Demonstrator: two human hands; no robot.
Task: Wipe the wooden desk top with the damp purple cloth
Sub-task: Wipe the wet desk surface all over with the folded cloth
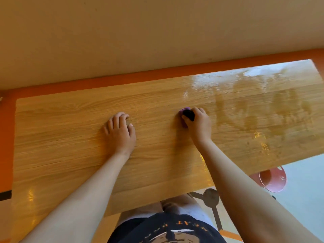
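The wooden desk top [70, 137] fills the middle of the head view. My right hand [199, 124] presses a bunched purple cloth [184, 114] onto the wood near the centre; only the cloth's left edge shows past my fingers. The desk's right half [254, 106] shines with wet streaks, while its left half looks matt. My left hand [120, 132] rests on the desk to the left of the cloth, fingers curled and nothing in it.
A wall with an orange skirting band [122, 78] runs along the desk's far edge. Below the desk's right front edge stands a pink bucket [273, 179] on the pale floor. A dark chair base [211, 197] sits under the front edge.
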